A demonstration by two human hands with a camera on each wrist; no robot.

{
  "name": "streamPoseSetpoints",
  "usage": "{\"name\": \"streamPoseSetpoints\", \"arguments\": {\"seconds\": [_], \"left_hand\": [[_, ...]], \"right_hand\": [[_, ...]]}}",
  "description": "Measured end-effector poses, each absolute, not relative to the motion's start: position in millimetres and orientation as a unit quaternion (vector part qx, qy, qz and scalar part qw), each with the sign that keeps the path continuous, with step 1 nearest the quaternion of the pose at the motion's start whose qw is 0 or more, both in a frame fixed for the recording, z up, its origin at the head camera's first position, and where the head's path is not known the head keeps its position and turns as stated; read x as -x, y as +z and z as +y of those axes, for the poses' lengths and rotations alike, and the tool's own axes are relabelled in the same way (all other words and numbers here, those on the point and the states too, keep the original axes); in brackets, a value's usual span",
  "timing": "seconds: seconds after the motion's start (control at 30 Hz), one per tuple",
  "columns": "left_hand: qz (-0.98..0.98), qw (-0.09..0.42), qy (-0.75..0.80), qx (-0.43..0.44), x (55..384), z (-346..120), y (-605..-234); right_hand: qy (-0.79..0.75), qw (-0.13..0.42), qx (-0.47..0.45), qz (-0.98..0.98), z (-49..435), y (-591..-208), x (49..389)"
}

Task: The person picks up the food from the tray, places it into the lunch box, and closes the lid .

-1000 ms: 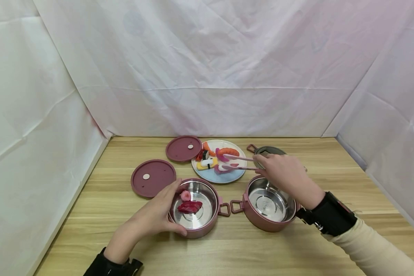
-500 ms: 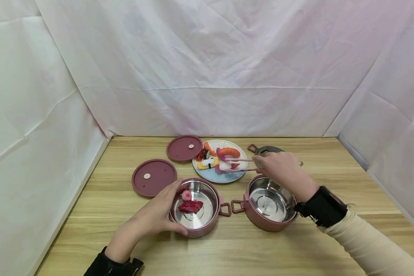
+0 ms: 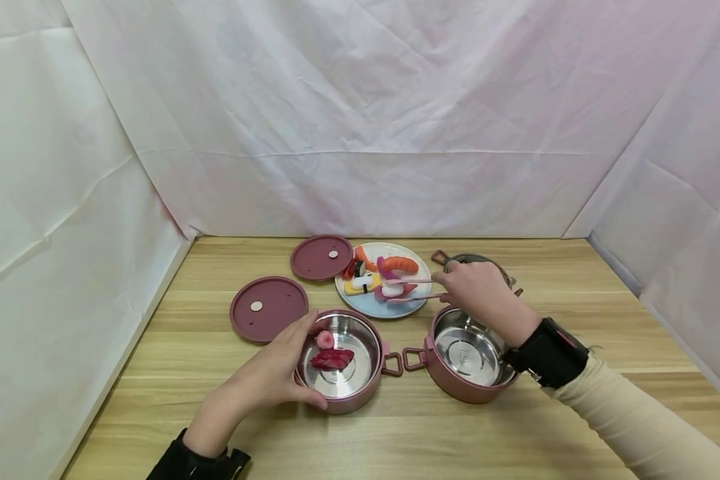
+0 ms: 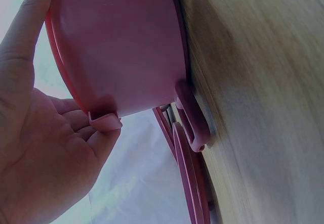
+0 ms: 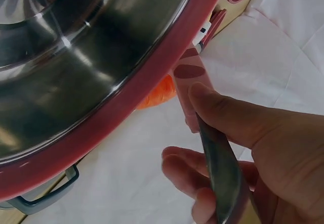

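Tongs (image 5: pixel 217 158) pinched between right fingers (image 5: pixel 182 173), prongs (image 3: pixel 413 281) beyond them astride toy sushi (image 3: pixel 391 291), left fingers (image 3: pixel 295 335) curved round pot (image 3: pixel 354 401).

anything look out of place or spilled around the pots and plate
No spill shows: the red piece and pink piece sit inside the pot by the left hand. Mildly odd: in the head view, the far maroon lid overlaps the left edge of the plate; whether they touch is unclear.
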State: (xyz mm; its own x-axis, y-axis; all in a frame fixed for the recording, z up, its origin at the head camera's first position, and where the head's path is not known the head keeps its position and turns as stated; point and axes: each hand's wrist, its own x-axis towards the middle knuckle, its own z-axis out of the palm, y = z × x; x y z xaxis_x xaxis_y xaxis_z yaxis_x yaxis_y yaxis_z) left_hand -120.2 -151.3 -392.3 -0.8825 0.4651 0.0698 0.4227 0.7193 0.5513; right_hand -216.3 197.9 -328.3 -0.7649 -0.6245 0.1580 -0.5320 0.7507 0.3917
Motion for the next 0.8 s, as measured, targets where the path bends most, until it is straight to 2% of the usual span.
{"name": "streamPoseSetpoints", "arguments": {"seconds": [0.8], "left_hand": [[0.927,0.038,0.288,-0.237,119.3,-151.1,-392.5]], "right_hand": [[-0.145,0.193,-0.346,-0.907,201.5,-335.2,219.3]]}}
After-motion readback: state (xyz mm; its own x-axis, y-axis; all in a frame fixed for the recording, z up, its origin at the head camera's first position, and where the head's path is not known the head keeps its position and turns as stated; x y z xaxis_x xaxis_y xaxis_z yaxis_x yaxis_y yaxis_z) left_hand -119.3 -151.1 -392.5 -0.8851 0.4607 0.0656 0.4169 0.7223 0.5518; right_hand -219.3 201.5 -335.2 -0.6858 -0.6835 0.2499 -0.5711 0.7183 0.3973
